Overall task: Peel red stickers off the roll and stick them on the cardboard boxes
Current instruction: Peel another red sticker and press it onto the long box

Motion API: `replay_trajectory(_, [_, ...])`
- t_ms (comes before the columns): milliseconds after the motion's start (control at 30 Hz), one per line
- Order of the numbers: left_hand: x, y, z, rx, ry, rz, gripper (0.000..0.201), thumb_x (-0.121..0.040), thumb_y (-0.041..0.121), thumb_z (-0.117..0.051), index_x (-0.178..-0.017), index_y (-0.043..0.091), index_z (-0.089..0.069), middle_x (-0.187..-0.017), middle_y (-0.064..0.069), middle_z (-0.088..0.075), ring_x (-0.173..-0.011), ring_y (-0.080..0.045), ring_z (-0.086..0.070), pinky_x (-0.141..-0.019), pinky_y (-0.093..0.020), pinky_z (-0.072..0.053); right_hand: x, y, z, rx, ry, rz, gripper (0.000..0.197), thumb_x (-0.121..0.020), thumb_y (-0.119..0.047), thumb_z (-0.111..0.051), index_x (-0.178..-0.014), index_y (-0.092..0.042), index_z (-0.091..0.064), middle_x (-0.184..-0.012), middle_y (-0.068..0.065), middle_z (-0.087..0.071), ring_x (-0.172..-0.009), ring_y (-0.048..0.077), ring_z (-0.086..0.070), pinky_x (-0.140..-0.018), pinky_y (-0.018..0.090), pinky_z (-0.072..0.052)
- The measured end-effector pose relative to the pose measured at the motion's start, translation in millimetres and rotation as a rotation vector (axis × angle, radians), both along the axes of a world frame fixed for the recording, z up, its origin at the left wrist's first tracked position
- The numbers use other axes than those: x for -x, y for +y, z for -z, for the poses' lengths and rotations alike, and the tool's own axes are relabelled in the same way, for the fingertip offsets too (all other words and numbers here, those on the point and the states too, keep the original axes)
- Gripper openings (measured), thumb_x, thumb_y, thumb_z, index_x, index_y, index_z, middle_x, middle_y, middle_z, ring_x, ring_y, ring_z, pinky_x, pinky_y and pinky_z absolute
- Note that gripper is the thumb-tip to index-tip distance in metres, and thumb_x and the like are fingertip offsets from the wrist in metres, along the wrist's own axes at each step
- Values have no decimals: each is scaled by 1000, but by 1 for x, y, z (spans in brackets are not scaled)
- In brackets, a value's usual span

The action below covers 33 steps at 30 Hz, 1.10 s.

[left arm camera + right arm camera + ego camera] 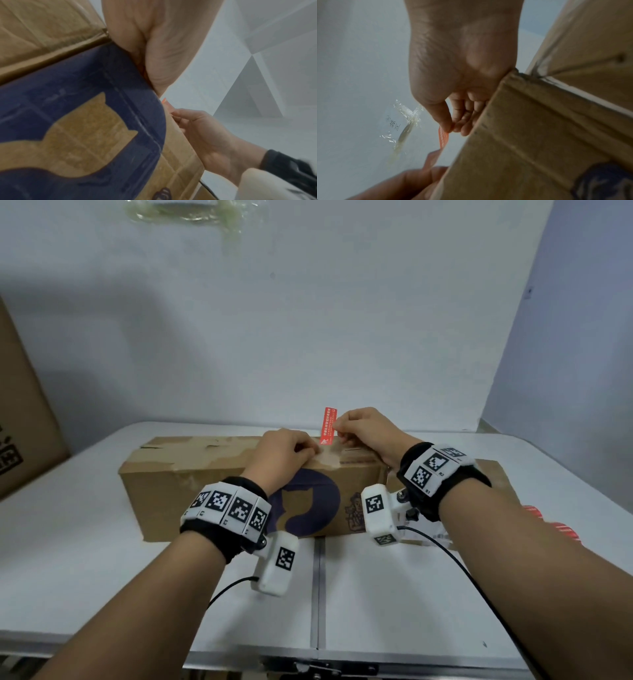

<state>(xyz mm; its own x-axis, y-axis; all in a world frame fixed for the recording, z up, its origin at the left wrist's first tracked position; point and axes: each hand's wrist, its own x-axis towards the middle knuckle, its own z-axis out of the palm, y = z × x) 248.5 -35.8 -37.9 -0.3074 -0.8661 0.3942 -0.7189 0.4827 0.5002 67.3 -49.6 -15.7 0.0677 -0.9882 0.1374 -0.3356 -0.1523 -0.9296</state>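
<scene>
A long cardboard box (205,474) with a dark blue cat logo lies across the white table. Above its top right end a narrow red sticker (328,424) stands upright. My right hand (337,428) pinches the sticker's side edge between thumb and fingers; the right wrist view shows the pinch on the sticker (443,138). My left hand (313,451) rests on the box top with fingers curled at the sticker's lower end and seems to hold it there. Red sticker rolls (565,530) peek out behind my right forearm.
A second cardboard box (493,470) lies behind my right wrist. A large carton (20,412) stands at the table's left edge. The white wall is close behind the table. Cables trail from both wrist cameras over the table's front half.
</scene>
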Motion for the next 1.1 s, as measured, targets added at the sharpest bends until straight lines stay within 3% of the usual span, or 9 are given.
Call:
replay_trajectory(100, [0,0,4,16,96,8,11,-86,23,-64,-96,19,-66,-96,4,-71,-93,-11,-63,-79,-21,-45,0,-3,6,28,46,20,10,-90,-11,-60,-85,-5,-65,-67,3,-58,-57,8,-53,-57,13,-47])
replay_trajectory(233, [-4,-1,5,-33,176,65,16,-81,28,-71,-90,22,-59,-91,10,-68,-89,-5,-63,-85,-27,-53,1,-4,10,54,45,14,11,-89,-9,-60,-87,0,-66,-65,4,-56,-58,10,-51,-60,16,-46])
replay_trajectory(367, [-8,-1,7,-51,214,117,20,-77,30,-75,-87,26,-59,-91,9,-69,-91,-8,-65,-88,-34,-54,1,-4,11,63,34,6,13,-87,-8,-61,-88,3,-68,-65,5,-56,-59,10,-51,-60,17,-46])
replay_trajectory(567, [-4,0,9,-4,220,81,11,-77,33,-73,-83,30,-64,-82,10,-70,-85,-7,-66,-83,-38,-55,3,-2,11,44,32,-18,11,-85,-10,-64,-75,-7,-68,-66,5,-58,-59,11,-52,-60,19,-46])
replay_trajectory(733, [-5,-1,10,22,204,78,6,-79,31,-71,-84,32,-69,-86,10,-70,-86,-6,-65,-83,-40,-54,1,-3,12,53,41,-21,12,-83,-10,-64,-71,-10,-68,-63,4,-58,-60,12,-52,-64,23,-45])
replay_trajectory(900, [-7,-3,11,19,209,74,13,-75,45,-72,-83,34,-70,-88,12,-69,-87,-5,-65,-82,-39,-55,1,-2,14,75,118,4,8,-81,-12,-64,-75,-13,-67,-65,0,-59,-61,10,-52,-65,22,-45])
replay_trajectory(967, [-7,-3,11,29,196,74,11,-75,42,-72,-82,34,-70,-86,13,-68,-86,-7,-64,-81,-41,-54,0,-1,15,86,167,14,6,-80,-13,-63,-79,-11,-69,-67,-1,-61,-62,9,-52,-65,23,-45])
replay_trajectory(1100, [-7,-2,11,40,162,83,5,-77,35,-72,-81,32,-71,-85,13,-66,-86,-9,-63,-82,-42,-52,1,-4,16,120,273,36,10,-78,-17,-67,-83,-10,-71,-85,5,-71,-78,10,-60,-80,30,-50])
